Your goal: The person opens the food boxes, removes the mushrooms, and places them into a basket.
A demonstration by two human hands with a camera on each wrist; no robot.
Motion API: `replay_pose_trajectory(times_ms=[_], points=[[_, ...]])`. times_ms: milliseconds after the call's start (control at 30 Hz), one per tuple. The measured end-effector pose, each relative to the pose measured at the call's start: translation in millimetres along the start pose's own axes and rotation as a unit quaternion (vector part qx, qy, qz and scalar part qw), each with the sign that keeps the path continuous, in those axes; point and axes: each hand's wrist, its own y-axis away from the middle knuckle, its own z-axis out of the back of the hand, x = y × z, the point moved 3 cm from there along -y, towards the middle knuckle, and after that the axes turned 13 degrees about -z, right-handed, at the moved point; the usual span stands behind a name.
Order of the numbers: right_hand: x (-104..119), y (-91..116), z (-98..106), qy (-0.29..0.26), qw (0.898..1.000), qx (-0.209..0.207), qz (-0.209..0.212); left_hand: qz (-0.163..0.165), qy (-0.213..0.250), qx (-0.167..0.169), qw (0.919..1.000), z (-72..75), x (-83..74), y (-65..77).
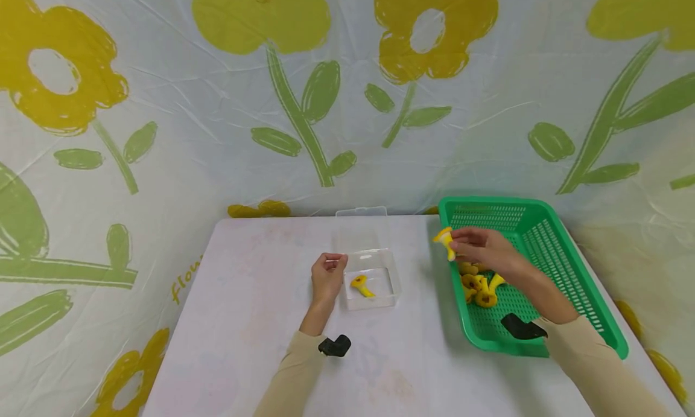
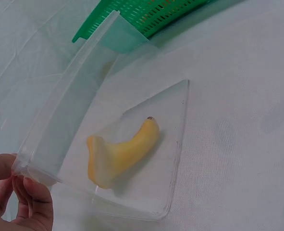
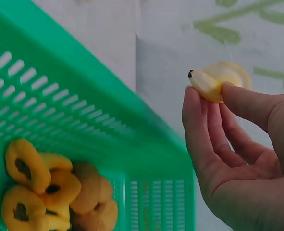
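In my right hand [image 1: 491, 251] I pinch a yellow trumpet-shaped piece [image 1: 445, 242] between thumb and fingertips, above the left rim of the green basket [image 1: 592, 284]. The right wrist view shows the dark tip of its narrow stem [image 3: 204, 85]. My left hand [image 1: 327, 278] grips the upper left corner of a clear plastic box [image 1: 388, 299], with thumb and fingers at its rim [image 2: 21, 161]. Inside the box lies another yellow trumpet-shaped piece [image 2: 125, 156], on its side. Several more yellow pieces [image 3: 29, 192], some with dark hollow centres, lie heaped in the basket.
The box's clear lid [image 1: 361, 212] stands open at the back. A white cloth covers the table [image 1: 260, 320], and a flower-printed sheet [image 1: 217, 115] hangs behind and beside it. The basket stands at the table's right side.
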Motion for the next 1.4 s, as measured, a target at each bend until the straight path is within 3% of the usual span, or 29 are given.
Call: replay_pose_trajectory(times_ms=[333, 867, 1133, 1400], points=[[-24, -15, 35, -0.003, 0.998, -0.047, -0.029, 0.009, 0.008, 0.001, 0.9999, 1.5, 1.1, -0.9], [-63, -66, 54, -0.036, 0.994, -0.084, -0.054, 0.014, 0.008, 0.0, 0.9999, 0.8, -0.7, -1.5], [-63, -82, 43, 0.056, 0.987, -0.134, -0.065, 0.014, 0.006, -0.005, 0.9999, 0.7, -1.2, -2.8], [-66, -92, 34, 0.143, 0.972, -0.181, -0.049, 0.014, 0.002, -0.004, 0.9999, -1.3, -0.5, -4.0]])
